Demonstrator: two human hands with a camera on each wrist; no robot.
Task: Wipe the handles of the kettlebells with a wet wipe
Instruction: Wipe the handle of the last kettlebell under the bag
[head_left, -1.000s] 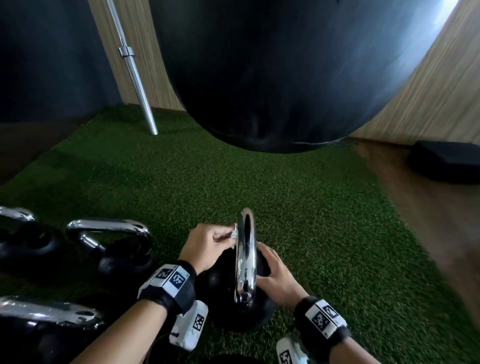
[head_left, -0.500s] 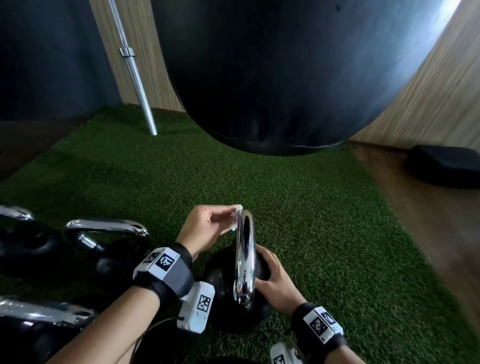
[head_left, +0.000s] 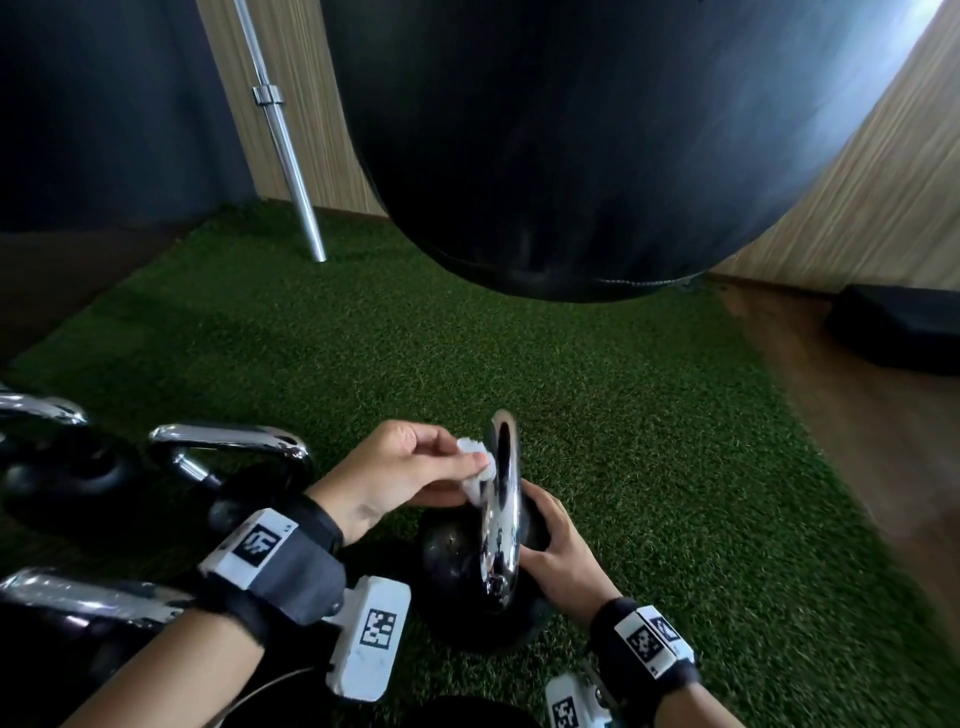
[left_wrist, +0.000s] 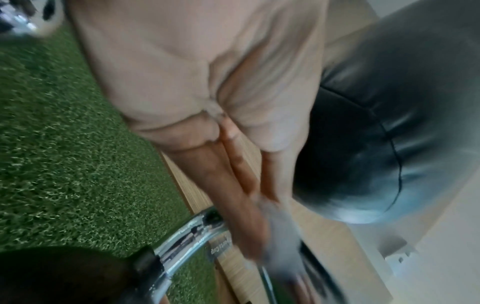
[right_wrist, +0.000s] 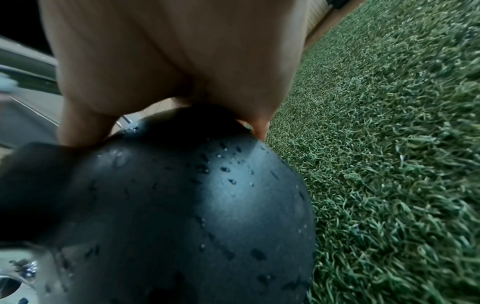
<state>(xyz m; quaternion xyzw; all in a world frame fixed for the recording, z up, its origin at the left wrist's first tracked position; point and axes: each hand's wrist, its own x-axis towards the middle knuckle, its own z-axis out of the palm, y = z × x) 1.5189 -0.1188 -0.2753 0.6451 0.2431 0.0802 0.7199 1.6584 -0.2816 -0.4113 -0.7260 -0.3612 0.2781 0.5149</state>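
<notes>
You're pinching the wet wipe (head_left: 475, 467) in your left hand (head_left: 400, 467) and rubbing it on the chrome handle (head_left: 501, 499) of the kettlebell (head_left: 452, 571).

Your left grip is closing thumb and fingertips on the small, soft, crumpled wipe, pressing it against the handle's left side near the top; your right hand (head_left: 558, 556) is cupping the black ball, fingers curling over it to steady it. The kettlebell is sitting on the green turf (head_left: 623, 441), handle edge-on to you. Judging by looks: it's heavy and rigid, the chrome is slick, and droplets are beading on the ball (right_wrist: 207, 195), so you're better off bracing low on the body. More kettlebells (head_left: 228, 457) are waiting just to your left.
</notes>
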